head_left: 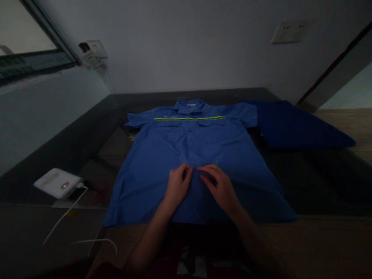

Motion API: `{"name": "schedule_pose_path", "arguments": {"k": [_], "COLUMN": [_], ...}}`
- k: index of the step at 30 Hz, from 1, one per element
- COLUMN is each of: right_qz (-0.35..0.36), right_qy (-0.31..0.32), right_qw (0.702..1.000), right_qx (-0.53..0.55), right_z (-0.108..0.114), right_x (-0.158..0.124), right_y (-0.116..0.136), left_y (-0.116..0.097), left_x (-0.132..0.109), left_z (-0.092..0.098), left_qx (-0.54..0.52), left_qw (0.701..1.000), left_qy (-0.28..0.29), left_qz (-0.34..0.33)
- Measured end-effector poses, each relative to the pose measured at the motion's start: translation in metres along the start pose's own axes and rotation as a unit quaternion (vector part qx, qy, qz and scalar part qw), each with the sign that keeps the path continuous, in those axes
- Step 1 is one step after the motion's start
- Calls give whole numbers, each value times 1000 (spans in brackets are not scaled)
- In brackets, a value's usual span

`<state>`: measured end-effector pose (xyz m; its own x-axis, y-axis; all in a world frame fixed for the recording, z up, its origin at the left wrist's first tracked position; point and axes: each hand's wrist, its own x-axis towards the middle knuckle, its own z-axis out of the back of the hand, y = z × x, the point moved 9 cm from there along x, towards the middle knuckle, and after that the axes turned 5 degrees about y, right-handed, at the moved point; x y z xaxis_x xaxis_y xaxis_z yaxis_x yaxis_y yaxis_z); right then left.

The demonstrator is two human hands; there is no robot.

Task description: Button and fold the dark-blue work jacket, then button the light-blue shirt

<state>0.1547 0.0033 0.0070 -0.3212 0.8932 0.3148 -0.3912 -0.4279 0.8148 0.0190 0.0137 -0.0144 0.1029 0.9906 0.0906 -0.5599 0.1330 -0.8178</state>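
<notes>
A blue short-sleeved shirt (151, 155) lies spread flat on a dark table (290, 186), its collar at the far side and a yellow-green stripe across the chest. My left hand (179, 182) is at the middle of the button front, its thumb and forefinger pinched together at the placket edge. Just to the right, my right hand (217, 184) hovers close over the same strip, with thumb and forefinger apart and nothing visible between them. Two buttons show on the placket above my hands.
A folded dark blue cloth (299, 124) lies at the right, beside the shirt's sleeve. At the left sits a white box-shaped device (58, 183) with a white cable (65, 214). Wall sockets (292, 31) are on the wall behind the table.
</notes>
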Motion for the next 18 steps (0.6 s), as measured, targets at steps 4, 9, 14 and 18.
{"name": "schedule_pose_path", "arguments": {"k": [4, 9, 14, 18], "right_qz": [3, 7, 25, 37], "right_qy": [20, 35, 72, 106], "right_qw": [999, 997, 996, 990], "right_qx": [-34, -62, -55, -88], "right_z": [-13, -7, 0, -11], "right_x": [-8, -21, -47, -64], "right_y": [-1, 0, 15, 23], "left_y": [1, 0, -3, -4], "left_x": [0, 0, -1, -2], "left_z": [-3, -4, -4, -5], "left_qx": [15, 53, 94, 120], "left_qw": [1000, 998, 995, 992], "left_qy": [14, 20, 30, 46], "left_qz": [-3, -2, 1, 1]}}
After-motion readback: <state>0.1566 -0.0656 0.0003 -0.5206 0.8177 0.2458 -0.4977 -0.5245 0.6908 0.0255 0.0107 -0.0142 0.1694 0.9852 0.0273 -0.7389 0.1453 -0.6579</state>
